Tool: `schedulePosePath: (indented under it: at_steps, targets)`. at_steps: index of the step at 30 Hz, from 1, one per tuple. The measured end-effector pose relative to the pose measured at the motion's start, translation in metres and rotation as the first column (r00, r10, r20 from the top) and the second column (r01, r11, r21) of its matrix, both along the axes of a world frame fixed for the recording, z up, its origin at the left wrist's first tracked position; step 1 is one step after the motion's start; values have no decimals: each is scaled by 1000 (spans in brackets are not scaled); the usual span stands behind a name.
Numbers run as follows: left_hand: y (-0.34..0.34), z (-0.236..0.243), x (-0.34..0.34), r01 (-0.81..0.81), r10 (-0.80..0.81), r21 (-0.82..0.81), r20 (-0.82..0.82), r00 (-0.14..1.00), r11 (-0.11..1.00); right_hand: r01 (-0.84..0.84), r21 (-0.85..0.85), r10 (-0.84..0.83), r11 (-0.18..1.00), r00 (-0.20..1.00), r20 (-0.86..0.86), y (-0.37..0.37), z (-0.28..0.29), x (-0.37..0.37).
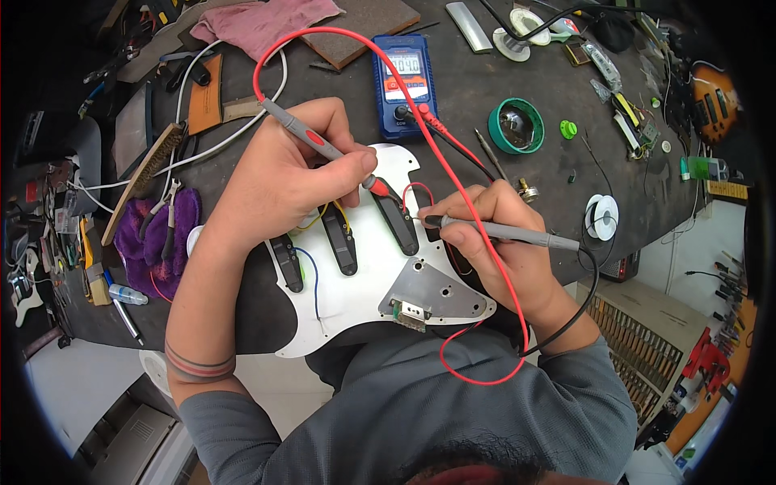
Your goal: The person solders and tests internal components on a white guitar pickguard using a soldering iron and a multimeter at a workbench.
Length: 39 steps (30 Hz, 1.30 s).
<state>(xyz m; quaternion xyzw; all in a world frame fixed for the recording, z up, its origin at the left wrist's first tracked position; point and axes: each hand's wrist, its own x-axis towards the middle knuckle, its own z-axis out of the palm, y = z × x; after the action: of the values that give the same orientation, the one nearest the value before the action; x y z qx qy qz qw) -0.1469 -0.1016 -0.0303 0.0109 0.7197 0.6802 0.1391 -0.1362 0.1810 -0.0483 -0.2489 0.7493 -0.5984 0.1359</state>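
Note:
A white guitar pickguard (339, 307) lies upside down with three black pickups (339, 246), coloured wires and a grey shielded section (432, 299) carrying a small switch (411, 315). My left hand (303, 170) grips a grey probe (311, 137) with a red lead, its red-collared end down at the right pickup (398, 220). My right hand (493, 242) holds another grey probe (525, 237) with a black lead, its tip at the same pickup; whether either tip touches is unclear. A blue multimeter (404, 109) with a lit display sits beyond the pickguard.
A green tin (516, 125) and solder spool (600, 217) are at the right. Purple cloth (153, 234), a wooden brush (141, 182) and pens are at the left. A pink cloth (250, 24) lies behind, and a sunburst guitar (713, 105) is at the far right.

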Motion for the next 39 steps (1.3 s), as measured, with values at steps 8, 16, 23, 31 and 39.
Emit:
schedulePosePath:
  at_steps: [8, 16, 23, 31, 39]
  targets:
    - [3, 2, -1, -13, 12, -39, -4, 1000, 999, 35, -31, -32, 999, 993, 111, -3, -2, 0]
    - [3, 2, 0, -9, 9, -32, 3, 1000, 999, 59, -1, -58, 998, 982, 181, -4, 3, -2]
    - [1, -2, 0, -3, 3, -2, -8, 1000, 1000, 94, 5, -92, 996, 968, 232, -5, 2, -2]
    - [1, -2, 0, -14, 14, -33, -9, 1000, 999, 71, 29, -76, 997, 965, 250, -4, 3, -4]
    - [3, 2, -2, -8, 9, -55, 18, 1000, 998, 70, 2, -69, 998, 972, 226, -3, 0, -3]
